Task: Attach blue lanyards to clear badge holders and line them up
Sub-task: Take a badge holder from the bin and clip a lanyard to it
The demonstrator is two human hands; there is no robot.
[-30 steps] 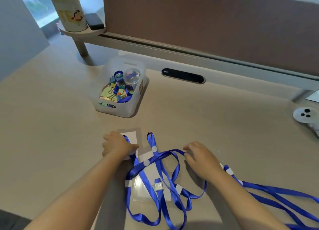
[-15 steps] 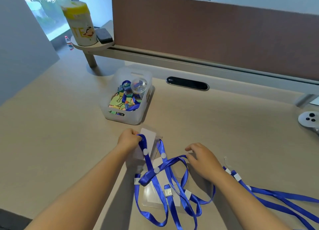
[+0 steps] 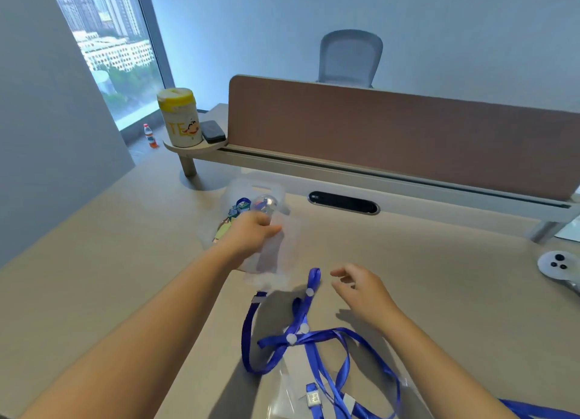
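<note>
My left hand (image 3: 251,230) grips a clear badge holder (image 3: 276,252) by its upper part and holds it lifted and tilted above the desk, blurred by motion. A blue lanyard (image 3: 301,330) trails below it, its clip end (image 3: 258,297) near the holder's lower edge; whether they are joined I cannot tell. My right hand (image 3: 357,286) hovers open to the right of the lanyards, fingers spread, holding nothing. Several tangled blue lanyards lie over more clear badge holders (image 3: 295,384) at the near edge.
A clear plastic bin (image 3: 229,195) of clips and small items stands behind my left hand. A yellow-lidded canister (image 3: 180,118) and a black case (image 3: 213,131) sit on a small shelf. A brown divider (image 3: 392,129) bounds the desk; a white controller (image 3: 557,263) lies far right.
My left hand has lifted the clear badge holder up off the desk toward the bin. My right hand came off the lanyards and opened. The camera tilted upward.
</note>
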